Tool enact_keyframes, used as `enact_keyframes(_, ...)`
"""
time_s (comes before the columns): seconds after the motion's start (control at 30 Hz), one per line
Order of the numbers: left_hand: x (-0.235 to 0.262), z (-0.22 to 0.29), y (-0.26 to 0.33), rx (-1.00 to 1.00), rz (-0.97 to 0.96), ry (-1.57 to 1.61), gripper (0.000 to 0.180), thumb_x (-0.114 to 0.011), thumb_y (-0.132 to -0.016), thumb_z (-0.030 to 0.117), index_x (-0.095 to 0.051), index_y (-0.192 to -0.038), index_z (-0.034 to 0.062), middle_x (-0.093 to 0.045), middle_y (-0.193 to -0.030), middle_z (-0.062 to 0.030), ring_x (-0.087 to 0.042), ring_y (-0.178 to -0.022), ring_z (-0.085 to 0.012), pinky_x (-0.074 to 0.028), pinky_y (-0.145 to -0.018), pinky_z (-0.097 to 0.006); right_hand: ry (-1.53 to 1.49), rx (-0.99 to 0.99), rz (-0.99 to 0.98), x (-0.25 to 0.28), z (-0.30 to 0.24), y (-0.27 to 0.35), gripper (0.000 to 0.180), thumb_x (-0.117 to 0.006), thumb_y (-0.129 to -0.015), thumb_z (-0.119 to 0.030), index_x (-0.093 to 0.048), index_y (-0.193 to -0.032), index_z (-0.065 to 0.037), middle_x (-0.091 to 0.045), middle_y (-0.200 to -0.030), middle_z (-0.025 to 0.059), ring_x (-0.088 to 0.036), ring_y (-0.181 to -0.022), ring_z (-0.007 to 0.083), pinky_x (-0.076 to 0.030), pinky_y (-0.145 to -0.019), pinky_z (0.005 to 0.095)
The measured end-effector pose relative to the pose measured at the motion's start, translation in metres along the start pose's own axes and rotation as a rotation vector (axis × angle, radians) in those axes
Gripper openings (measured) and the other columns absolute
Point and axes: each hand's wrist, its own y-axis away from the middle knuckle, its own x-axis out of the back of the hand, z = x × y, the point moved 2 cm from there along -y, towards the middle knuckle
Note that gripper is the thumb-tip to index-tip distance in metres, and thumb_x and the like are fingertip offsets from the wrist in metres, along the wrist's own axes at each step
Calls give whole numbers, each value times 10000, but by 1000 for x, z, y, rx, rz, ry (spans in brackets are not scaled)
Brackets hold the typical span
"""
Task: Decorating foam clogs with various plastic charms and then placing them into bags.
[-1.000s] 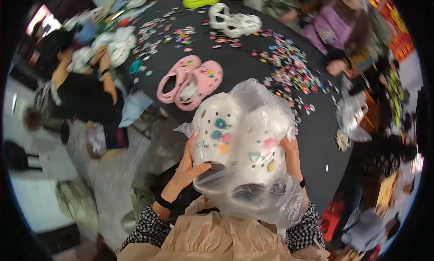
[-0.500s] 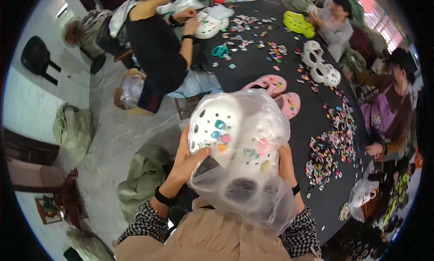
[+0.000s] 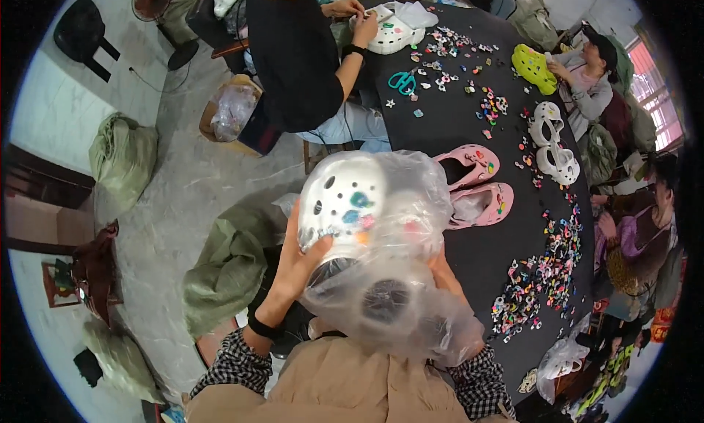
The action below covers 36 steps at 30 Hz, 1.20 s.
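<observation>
A left hand (image 3: 297, 265), fingers spread, cups the side of a clear plastic bag (image 3: 400, 276) holding white clogs (image 3: 345, 203) with charms. The right hand (image 3: 444, 276) grips the bag's far side, mostly hidden. Pink clogs (image 3: 477, 185) lie on the black table (image 3: 455, 130) just beyond.

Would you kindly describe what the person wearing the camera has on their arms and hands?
Both hands are bare, without gloves. The left hand has a black band around its wrist. Both forearms end in black-and-white checked sleeves, pushed back from the wrists, and a plain tan garment lies between them. The right hand is mostly hidden, so any band there cannot be seen.
</observation>
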Motion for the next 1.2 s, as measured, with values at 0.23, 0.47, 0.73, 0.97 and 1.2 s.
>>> enact_keyframes(0.23,-40,3,-6,-18,-53,-27,772,-639,-881,66,-173,-1490,-20,-371,-1439,-151,-388,-1308,-223,-350,-1065,-347,-29,71,125,4,-20,17,954,-725,-786,-166,-107,-1509,-100,-352,-1427,142,-395,-1291,249,-360,-1044,336)
enact_keyframes(0.47,-80,-5,-15,14,-104,-62,713,-572,-918,20,-158,-1498,3,-406,-1411,-140,-444,-1259,-197,-393,-1030,-320,82,260,249,34,-40,44,1038,-784,-729,-135,-106,-1514,-102,-351,-1429,138,-362,-1314,252,-336,-1067,374)
enact_keyframes(0.73,-135,-19,-17,21,-325,-106,868,-657,-855,30,-95,-1516,38,-384,-1428,-135,-433,-1273,-217,-377,-1047,-338,-109,388,415,85,-26,74,881,-735,-819,-202,-180,-1494,-97,-440,-1367,140,-492,-1207,241,-457,-958,344)
enact_keyframes(0.97,-185,-61,-14,64,-678,-128,1135,-701,-732,-70,81,-1528,141,-242,-1507,-112,-333,-1353,-230,-369,-1058,-347,-101,472,562,130,-20,121,856,-733,-824,-214,-209,-1489,-92,-465,-1348,135,-511,-1191,230,-459,-956,341)
enact_keyframes(1.2,-232,-133,-16,263,-834,-240,1033,-649,-743,-54,-20,-1539,137,-281,-1501,-97,-320,-1356,-221,-339,-1065,-326,338,483,755,189,24,172,1161,-805,-720,-253,6,-1511,0,-191,-1531,198,-245,-1402,278,-246,-1128,359)
